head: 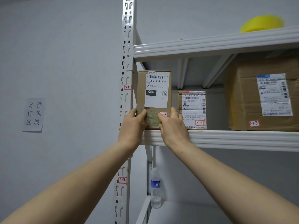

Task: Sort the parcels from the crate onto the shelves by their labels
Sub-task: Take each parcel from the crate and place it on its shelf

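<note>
A small brown cardboard parcel (pixel 154 94) with a white label reading 060-06B-A05 and a red-framed tag 3-1-1 stands upright at the left end of the white shelf (pixel 234 139). My left hand (pixel 133 125) grips its lower left corner, and my right hand (pixel 173 126) grips its lower right corner. To its right stand a smaller parcel (pixel 193 110) tagged 3-1-2 and a large brown box (pixel 262 96) tagged 3-1-3. The crate is out of view.
The white slotted upright (pixel 127 62) carries tags 3-1 and 3-2. A yellow tape roll (pixel 261 23) lies on the shelf above. A water bottle (pixel 155 188) stands on the shelf below. A paper sign (pixel 34 114) hangs on the grey wall at left.
</note>
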### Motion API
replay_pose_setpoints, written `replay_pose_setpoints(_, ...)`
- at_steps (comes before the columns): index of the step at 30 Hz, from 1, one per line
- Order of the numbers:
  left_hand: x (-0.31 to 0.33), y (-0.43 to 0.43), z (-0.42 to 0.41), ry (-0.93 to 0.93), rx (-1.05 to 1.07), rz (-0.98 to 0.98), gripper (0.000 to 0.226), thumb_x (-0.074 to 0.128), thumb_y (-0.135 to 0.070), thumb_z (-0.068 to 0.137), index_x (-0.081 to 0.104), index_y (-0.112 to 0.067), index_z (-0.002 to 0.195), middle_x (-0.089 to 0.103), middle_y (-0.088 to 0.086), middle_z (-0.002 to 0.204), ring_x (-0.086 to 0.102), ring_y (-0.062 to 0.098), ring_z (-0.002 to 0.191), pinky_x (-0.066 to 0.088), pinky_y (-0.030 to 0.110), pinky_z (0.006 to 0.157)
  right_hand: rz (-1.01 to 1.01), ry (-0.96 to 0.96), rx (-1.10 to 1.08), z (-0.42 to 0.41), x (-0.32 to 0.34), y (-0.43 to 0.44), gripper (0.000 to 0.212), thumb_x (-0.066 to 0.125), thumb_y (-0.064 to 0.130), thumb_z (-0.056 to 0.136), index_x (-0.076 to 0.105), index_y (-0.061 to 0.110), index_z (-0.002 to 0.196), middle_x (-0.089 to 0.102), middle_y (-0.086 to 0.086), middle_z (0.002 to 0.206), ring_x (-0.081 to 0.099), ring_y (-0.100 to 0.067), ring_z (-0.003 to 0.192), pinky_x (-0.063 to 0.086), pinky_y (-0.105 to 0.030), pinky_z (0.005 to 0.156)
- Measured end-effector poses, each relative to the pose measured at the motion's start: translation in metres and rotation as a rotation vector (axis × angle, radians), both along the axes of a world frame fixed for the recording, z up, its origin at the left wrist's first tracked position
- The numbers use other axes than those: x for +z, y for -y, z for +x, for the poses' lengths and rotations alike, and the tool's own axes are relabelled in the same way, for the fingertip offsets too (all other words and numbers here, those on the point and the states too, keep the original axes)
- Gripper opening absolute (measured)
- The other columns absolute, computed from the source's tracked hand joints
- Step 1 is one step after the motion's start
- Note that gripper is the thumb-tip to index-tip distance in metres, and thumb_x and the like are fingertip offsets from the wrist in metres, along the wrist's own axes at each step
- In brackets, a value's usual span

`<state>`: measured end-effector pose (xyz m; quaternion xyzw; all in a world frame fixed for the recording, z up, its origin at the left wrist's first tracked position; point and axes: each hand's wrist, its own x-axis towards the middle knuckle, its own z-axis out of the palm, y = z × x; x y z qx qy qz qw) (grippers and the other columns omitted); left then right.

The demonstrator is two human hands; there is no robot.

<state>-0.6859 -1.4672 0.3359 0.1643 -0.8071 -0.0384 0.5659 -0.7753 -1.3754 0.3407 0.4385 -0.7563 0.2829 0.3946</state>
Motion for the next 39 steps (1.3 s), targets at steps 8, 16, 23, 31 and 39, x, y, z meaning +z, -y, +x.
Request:
replay_pose_setpoints(8,0.003,-0.005,0.002,0.047,0.081,0.044,0.041,0.055,-0.012,0.093,0.048,-0.013,0.133,0.042,0.011,0.135,0.041,0.025,0.121,0.03,0.021,0.08,0.032,0.034,0.014,0.002,0.001,0.0,0.04,0.047,0.001,0.093,0.047,0.017,0.13,0.013,-0.022,0.154,0.026,-0.039,0.135,0.037,-0.037,0.103)
replay_pose_setpoints(16,0.003,-0.006,0.001,0.074,0.06,0.042,0.046,0.053,-0.01,0.093,0.043,-0.011,0.138,0.039,0.011,0.139,0.039,0.025,0.125,0.031,0.013,0.087,0.013,0.049,0.031,0.003,-0.001,-0.002,0.038,0.049,0.004,0.093,0.049,0.016,0.129,0.016,-0.021,0.153,0.029,-0.038,0.134,0.034,-0.035,0.105)
replay_pose_setpoints(23,0.003,0.0,-0.009,0.038,0.012,0.083,0.051,0.054,-0.006,0.091,0.042,-0.014,0.14,0.039,0.008,0.138,0.042,0.019,0.117,0.025,0.011,0.079,0.015,0.064,0.004,0.004,-0.001,-0.005,0.037,0.049,0.009,0.094,0.046,0.014,0.131,0.012,-0.023,0.154,0.026,-0.038,0.135,0.029,-0.036,0.109)
replay_pose_setpoints(31,0.009,-0.003,-0.009,0.026,-0.006,0.122,0.057,0.057,-0.004,0.088,0.041,-0.018,0.141,0.041,0.008,0.136,0.043,0.023,0.122,0.029,0.016,0.086,0.054,0.091,0.007,0.007,-0.001,-0.003,0.045,0.049,0.008,0.094,0.039,0.013,0.137,0.004,-0.024,0.155,0.018,-0.037,0.139,0.032,-0.037,0.107)
replay_pose_setpoints(39,0.011,-0.003,-0.008,0.025,0.011,0.155,0.06,0.064,-0.005,0.085,0.036,-0.01,0.138,0.041,0.011,0.136,0.037,0.023,0.127,0.029,0.024,0.099,0.046,0.083,0.013,0.007,-0.002,-0.006,0.044,0.047,0.007,0.093,0.039,0.014,0.136,0.006,-0.024,0.155,0.022,-0.037,0.137,0.032,-0.037,0.106)
